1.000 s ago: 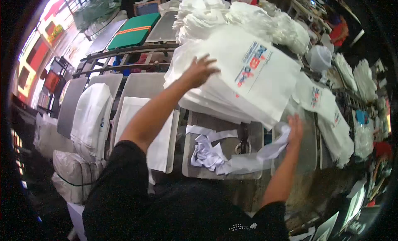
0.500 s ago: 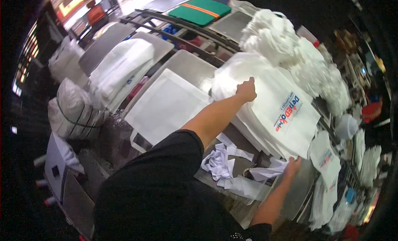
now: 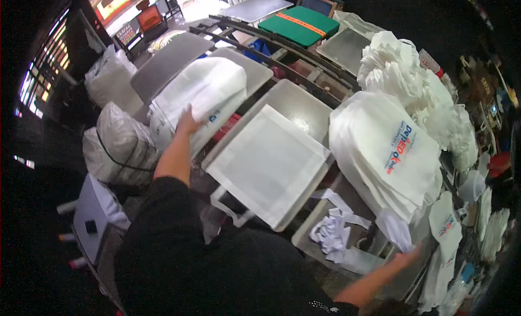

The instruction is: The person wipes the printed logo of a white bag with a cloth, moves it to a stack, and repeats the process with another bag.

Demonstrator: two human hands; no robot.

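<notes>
My left hand [image 3: 188, 122] is at the left stack of white fabric bags [image 3: 209, 82], its thumb and fingers apart against the near side. In my right hand [image 3: 406, 256], low on the right, is the end of a pale cloth piece [image 3: 395, 230]. This cloth hangs by the lower corner of a thick pile of printed white bags [image 3: 374, 147], which carry red and blue lettering. Between my arms, a blank white bag [image 3: 268, 164] with a handle loop lies flat on a grey board.
Crumpled white strips [image 3: 331, 234] lie on a board near my right forearm. Bunched white bags [image 3: 401, 66] are heaped behind the printed pile. A green board [image 3: 298, 25] with an orange band rests at the back. A tied white bundle [image 3: 119, 145] stands at left.
My left hand has gone from the printed pile to the left stack. The right hand has shifted slightly right and down, drawing the pale cloth along. The view has turned left.
</notes>
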